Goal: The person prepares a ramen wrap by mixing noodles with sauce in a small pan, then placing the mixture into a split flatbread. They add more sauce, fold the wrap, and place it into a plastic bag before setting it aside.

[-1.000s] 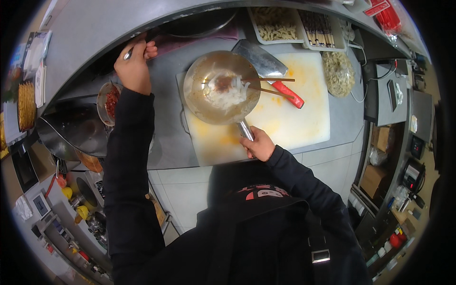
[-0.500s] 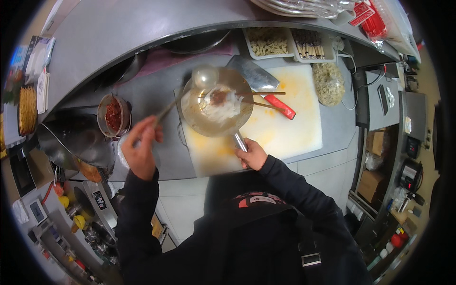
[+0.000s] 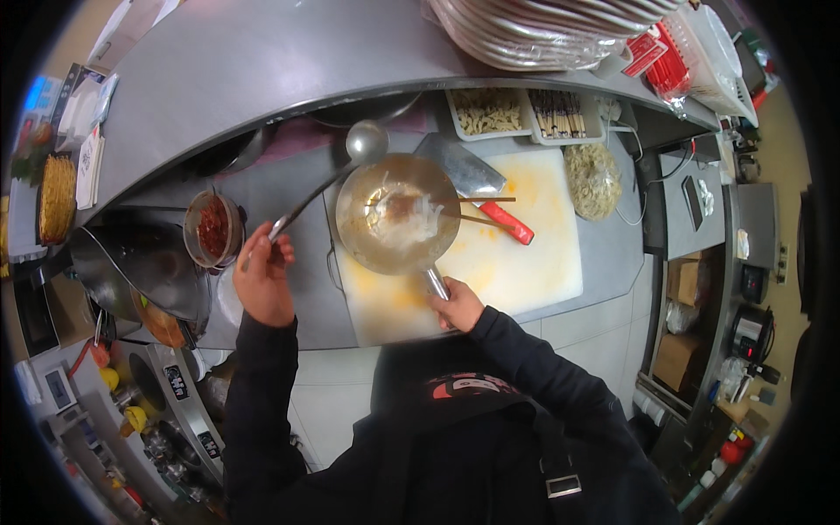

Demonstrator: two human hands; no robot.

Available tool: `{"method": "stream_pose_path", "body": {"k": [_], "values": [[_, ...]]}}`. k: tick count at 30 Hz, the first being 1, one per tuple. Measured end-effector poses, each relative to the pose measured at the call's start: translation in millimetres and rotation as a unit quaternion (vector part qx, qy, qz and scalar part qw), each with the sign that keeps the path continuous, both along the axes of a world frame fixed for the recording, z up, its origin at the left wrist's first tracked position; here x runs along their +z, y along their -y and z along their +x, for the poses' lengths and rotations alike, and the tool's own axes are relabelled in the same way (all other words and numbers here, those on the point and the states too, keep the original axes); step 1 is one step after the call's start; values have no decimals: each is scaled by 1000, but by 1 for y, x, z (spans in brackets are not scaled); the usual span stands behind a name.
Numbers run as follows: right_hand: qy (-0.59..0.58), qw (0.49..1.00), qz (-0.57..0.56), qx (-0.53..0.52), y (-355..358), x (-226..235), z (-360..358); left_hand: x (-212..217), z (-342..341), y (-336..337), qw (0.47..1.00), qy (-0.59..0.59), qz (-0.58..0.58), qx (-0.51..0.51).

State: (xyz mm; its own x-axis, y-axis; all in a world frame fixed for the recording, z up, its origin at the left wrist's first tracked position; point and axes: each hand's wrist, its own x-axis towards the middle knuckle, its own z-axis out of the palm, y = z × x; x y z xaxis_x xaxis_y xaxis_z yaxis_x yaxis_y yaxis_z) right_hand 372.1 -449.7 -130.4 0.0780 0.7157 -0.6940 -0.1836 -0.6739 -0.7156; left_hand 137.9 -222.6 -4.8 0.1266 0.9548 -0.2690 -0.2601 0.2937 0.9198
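Left hand: our left hand [image 3: 265,280], fingers curled loosely around the handle end of a metal ladle [image 3: 367,142], above the left part of the grey desk [image 3: 293,311].
Ladle: slants away from us to the upper right; its round bowl hangs just past the pan's far left rim. We cannot tell whether it touches that rim.
Right hand: our right hand [image 3: 457,306] is closed around the short metal handle of the pan, over the near part of the board.
Pan: the round metal pan [image 3: 357,210] sits over the left half of the white cutting board [image 3: 547,241], with pale, glossy strips [image 3: 411,223] inside; we cannot tell if its base rests there.
Chopsticks: two brown chopsticks [image 3: 487,200] jut over the pan's right rim.
Cleaver: beyond the pan, the red-handled cleaver [image 3: 464,168] lies across the board's far edge.
Left room: a strip of grey desk runs between the pan and a container [image 3: 189,238] of red paste.
Right room: pale board surface stretches from the pan to the board's right edge; a bulging clear bag [image 3: 593,181] sits just beyond its far right corner.
Far edge: a raised grey shelf [image 3: 289,70] curves over the desk, partly covering two white tubs [image 3: 481,136].
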Motion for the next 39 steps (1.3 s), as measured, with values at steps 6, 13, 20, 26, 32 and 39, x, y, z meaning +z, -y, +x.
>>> {"method": "stream_pose_path", "body": {"k": [6,13,20,26,32,39], "values": [[5,1000,-5,17,-1,1,1,-27,64,-83,998,62,4,23],[2,1000,-6,19,-1,3,2,-83,120,-152,1000,23,12,17],[3,999,6,38,2,1,6,-113,125,-164,998,53,-29,-28],[-44,998,20,-37,3,-7,8,-98,75,-114,983,138,-119,16],[314,915,250,-41,8,63,18,-49,-23,66,991,6,38,-125],[-390,919,64,-2,-43,152,-116,14,-67,189,857,-254,417,-166]]}}
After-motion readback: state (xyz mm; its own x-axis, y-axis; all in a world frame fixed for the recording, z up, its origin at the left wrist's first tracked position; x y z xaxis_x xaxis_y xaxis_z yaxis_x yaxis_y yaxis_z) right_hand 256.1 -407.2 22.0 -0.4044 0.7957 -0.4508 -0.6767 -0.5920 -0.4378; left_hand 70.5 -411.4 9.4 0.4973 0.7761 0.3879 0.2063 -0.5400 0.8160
